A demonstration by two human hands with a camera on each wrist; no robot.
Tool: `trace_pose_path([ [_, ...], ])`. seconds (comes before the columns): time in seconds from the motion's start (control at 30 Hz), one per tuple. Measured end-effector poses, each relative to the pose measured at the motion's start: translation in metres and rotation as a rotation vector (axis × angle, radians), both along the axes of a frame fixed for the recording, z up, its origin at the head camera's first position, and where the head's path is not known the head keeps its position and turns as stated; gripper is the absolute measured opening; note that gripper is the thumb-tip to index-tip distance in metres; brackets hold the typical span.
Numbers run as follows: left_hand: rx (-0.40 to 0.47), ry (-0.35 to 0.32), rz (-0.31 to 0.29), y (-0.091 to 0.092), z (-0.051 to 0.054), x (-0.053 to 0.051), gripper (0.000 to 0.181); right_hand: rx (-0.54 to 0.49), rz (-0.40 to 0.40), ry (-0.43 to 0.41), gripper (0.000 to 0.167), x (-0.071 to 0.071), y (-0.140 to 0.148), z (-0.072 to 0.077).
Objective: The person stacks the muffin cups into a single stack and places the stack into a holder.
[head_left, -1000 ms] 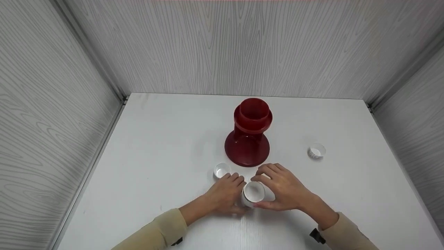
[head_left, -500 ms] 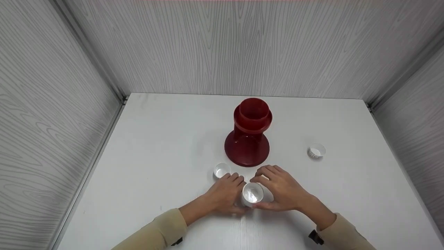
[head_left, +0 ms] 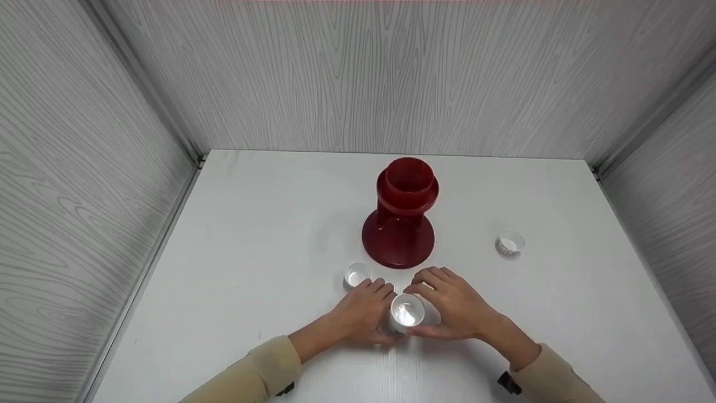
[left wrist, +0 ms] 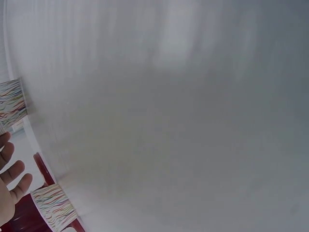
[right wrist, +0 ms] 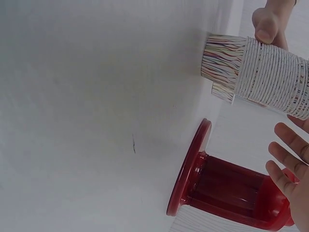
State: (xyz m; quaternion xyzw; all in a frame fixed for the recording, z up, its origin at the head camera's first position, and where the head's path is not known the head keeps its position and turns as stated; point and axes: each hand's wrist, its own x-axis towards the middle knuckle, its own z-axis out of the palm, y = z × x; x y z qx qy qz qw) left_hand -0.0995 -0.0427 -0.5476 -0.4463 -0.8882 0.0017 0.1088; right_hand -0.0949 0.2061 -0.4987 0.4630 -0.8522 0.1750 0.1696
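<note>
Since one second ago, the right hand (head_left: 456, 309) has moved slightly leftward; its fingers pinch the rim of the stack of paper cups (right wrist: 273, 75), standing nearly upright on the desk (head_left: 251, 235), while the left hand (head_left: 361, 314) grasps its side (probably for keeping it steady)

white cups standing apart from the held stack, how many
2: the near cup just beyond the left hand, by the red base; the far cup out to the right. More could be hidden.
</note>
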Motion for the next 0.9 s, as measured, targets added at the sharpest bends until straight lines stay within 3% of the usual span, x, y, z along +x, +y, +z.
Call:
trace_pose_path([
  [0.63,-0.022,-0.049,0.010,0.001,0.002,0.002,0.072,0.029,-0.024,0.016,0.068,0.000,0.009,0.008],
  [0.9,-0.024,-0.029,0.011,0.001,0.002,0.002,0.072,0.047,-0.054,0.046,0.070,-0.005,0.025,0.009],
])
